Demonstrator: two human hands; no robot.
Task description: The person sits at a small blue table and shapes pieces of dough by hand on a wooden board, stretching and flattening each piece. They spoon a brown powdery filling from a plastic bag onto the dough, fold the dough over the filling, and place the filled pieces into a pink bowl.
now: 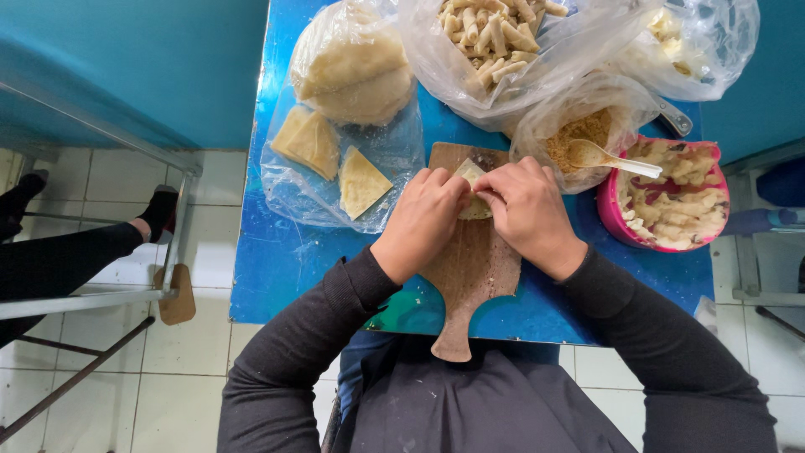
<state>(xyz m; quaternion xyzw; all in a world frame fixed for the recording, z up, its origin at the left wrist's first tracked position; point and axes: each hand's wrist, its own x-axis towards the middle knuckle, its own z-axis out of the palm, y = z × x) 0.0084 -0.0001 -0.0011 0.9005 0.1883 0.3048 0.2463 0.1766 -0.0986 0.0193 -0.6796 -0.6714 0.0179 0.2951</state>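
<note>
My left hand (422, 220) and my right hand (526, 211) meet over a brown wooden board (470, 268) on the blue table (277, 260). Both sets of fingers pinch a small pale dough sheet (472, 174), which is folded and mostly hidden under them. Cut dough triangles (362, 181) lie on clear plastic to the left, below a stack of round dough sheets (356, 71). A pink bowl (616, 220) of pale filling sits to the right.
A bag of brown crumbs (579, 130) holds a spoon (610, 158). A bag of rolled dough pieces (490, 38) lies at the far edge, another clear bag (696, 38) beside it. A person's dark-clad legs (67, 252) rest on a metal frame at left.
</note>
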